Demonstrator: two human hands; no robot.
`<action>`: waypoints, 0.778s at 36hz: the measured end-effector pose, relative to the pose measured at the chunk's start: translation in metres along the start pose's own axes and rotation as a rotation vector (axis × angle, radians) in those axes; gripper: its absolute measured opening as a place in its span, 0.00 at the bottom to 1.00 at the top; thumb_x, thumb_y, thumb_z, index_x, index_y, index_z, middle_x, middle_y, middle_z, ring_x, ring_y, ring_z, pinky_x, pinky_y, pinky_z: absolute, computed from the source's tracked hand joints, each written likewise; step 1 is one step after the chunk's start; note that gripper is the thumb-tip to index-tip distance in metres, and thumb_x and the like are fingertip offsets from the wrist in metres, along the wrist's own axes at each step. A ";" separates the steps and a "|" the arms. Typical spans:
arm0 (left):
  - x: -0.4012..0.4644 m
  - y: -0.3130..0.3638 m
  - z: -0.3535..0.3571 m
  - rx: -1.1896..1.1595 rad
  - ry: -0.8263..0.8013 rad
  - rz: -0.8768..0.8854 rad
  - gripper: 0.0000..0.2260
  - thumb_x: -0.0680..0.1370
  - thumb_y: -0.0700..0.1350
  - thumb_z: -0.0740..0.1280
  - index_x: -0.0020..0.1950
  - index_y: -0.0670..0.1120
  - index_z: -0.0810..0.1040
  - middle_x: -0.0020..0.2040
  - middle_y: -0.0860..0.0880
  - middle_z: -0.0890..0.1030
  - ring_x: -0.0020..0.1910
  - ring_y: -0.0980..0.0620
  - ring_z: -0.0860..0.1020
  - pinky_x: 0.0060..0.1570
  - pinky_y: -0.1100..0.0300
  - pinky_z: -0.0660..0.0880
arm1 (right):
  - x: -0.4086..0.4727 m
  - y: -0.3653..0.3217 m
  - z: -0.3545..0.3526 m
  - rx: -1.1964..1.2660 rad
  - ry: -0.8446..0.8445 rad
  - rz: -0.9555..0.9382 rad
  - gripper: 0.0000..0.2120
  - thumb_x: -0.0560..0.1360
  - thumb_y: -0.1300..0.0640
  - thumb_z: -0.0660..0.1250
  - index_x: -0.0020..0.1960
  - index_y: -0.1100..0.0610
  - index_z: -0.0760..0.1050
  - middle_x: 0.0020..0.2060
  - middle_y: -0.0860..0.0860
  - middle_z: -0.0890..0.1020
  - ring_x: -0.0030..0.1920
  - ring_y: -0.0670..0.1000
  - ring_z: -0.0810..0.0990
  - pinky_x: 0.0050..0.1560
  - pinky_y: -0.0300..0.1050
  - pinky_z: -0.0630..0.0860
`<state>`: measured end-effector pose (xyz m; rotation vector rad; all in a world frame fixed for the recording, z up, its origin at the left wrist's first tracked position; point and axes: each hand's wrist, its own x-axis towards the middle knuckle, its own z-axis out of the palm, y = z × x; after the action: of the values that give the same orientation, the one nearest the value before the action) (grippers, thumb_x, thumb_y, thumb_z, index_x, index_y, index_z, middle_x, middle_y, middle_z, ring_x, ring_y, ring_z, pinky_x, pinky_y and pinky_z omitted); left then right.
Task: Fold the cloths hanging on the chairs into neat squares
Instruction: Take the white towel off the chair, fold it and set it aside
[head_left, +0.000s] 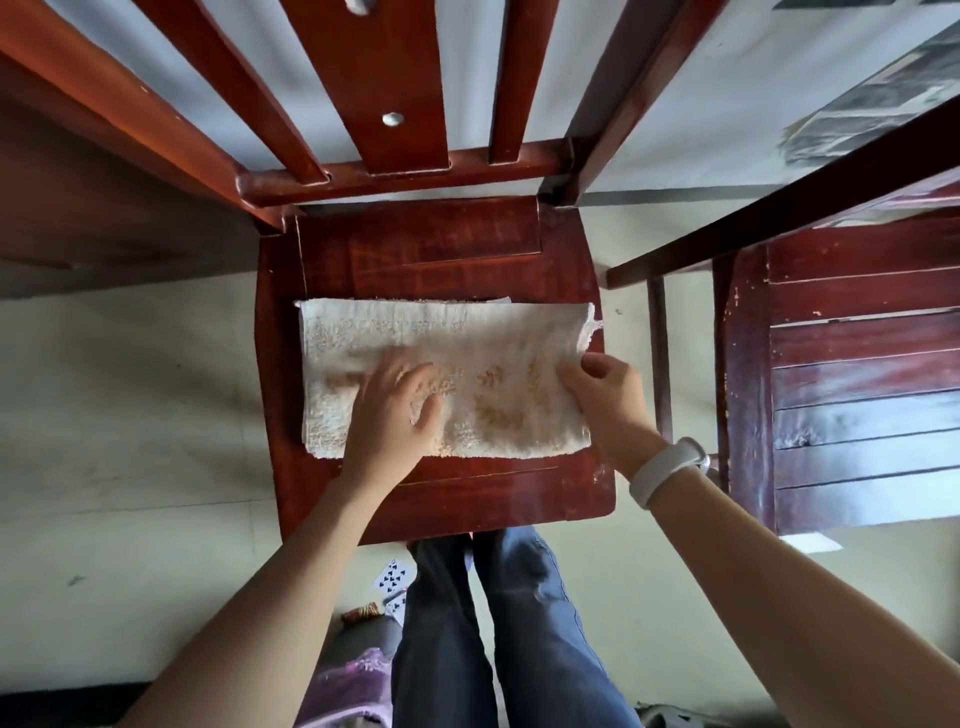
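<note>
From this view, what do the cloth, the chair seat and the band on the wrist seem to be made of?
The cloth looks like cream terry cotton: looped nap, woven border, faded tan leaf pattern. The chair seat seems varnished red-brown wood: glossy, with grain streaks and chipped edges. The wrist band is smooth matte white, probably silicone or plastic; I cannot tell which.

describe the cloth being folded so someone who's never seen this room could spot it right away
Start at the red-brown wooden chair in the middle of the view, the one with the slatted back. The cloth lies flat across its seat as a wide folded rectangle, under the left hand and pinched at its right edge by the right hand. It is the only pale, cream terry piece with faint golden leaf patterns.
</note>
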<state>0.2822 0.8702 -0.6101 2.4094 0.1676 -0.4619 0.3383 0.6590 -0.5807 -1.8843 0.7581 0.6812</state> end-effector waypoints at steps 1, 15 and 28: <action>-0.003 0.004 -0.004 -0.117 0.055 -0.055 0.12 0.77 0.43 0.64 0.59 0.43 0.76 0.66 0.45 0.72 0.68 0.50 0.67 0.65 0.46 0.67 | -0.004 -0.008 0.003 -0.005 -0.015 -0.014 0.14 0.73 0.56 0.66 0.43 0.69 0.76 0.34 0.58 0.76 0.34 0.55 0.74 0.37 0.49 0.74; -0.043 -0.017 -0.038 -1.542 0.224 -0.893 0.24 0.76 0.58 0.59 0.67 0.47 0.69 0.63 0.47 0.74 0.62 0.49 0.73 0.58 0.53 0.71 | -0.033 -0.078 0.127 -0.356 -0.457 -0.262 0.10 0.77 0.65 0.59 0.55 0.61 0.76 0.47 0.53 0.78 0.45 0.52 0.78 0.50 0.45 0.78; -0.043 -0.020 -0.011 -0.512 0.595 -0.498 0.09 0.75 0.38 0.67 0.54 0.38 0.78 0.49 0.45 0.82 0.46 0.53 0.78 0.44 0.78 0.68 | 0.026 -0.112 0.150 -1.200 -0.389 -0.661 0.21 0.78 0.49 0.58 0.69 0.51 0.65 0.69 0.53 0.67 0.71 0.56 0.59 0.68 0.58 0.56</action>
<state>0.2401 0.8928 -0.5981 1.9100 1.0281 0.1041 0.4190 0.8299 -0.5938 -2.6731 -0.7142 1.1225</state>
